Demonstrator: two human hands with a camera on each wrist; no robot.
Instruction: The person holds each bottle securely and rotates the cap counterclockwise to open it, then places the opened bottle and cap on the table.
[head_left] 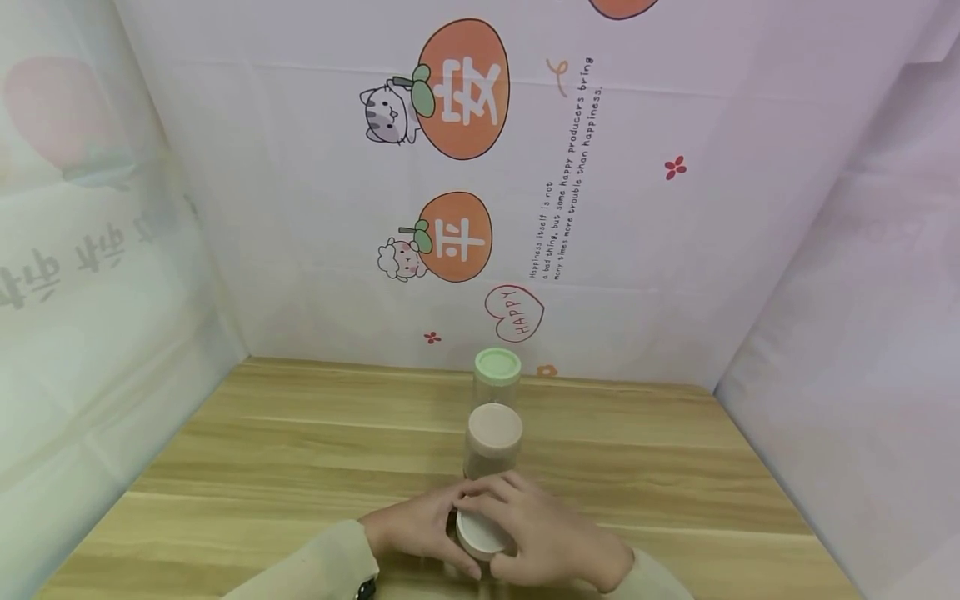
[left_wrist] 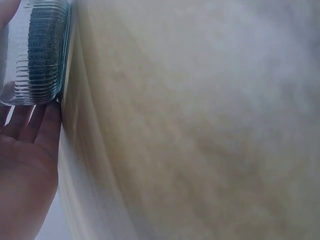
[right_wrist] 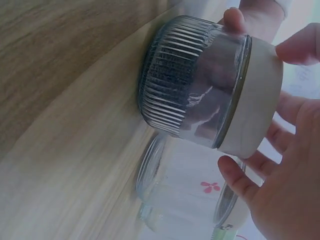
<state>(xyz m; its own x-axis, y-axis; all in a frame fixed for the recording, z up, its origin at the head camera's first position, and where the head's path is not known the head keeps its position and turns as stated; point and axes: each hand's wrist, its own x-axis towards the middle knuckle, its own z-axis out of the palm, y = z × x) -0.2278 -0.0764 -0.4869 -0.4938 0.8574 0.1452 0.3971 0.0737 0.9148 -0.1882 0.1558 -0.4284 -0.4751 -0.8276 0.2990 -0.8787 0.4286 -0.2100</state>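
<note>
In the head view, a glass jar with a white lid (head_left: 480,533) stands near the front, between both hands. Ribbed glass (right_wrist: 170,75) forms its lower part, and its base is on the wood in the right wrist view. My left hand (head_left: 427,523) grips the jar's body from the left, thumb in front. From the right, my right hand (head_left: 543,529) holds the lid (right_wrist: 257,100), thumb on one side and fingers spread round the other. The left wrist view shows my left palm (left_wrist: 25,170) beneath the ribbed jar (left_wrist: 42,55).
Directly behind it stands a jar with a beige lid (head_left: 495,427), then one with a green lid (head_left: 497,365) close to the back wall. Printed white cloth (head_left: 300,208) lines the back and sides of the wooden tabletop (head_left: 315,425).
</note>
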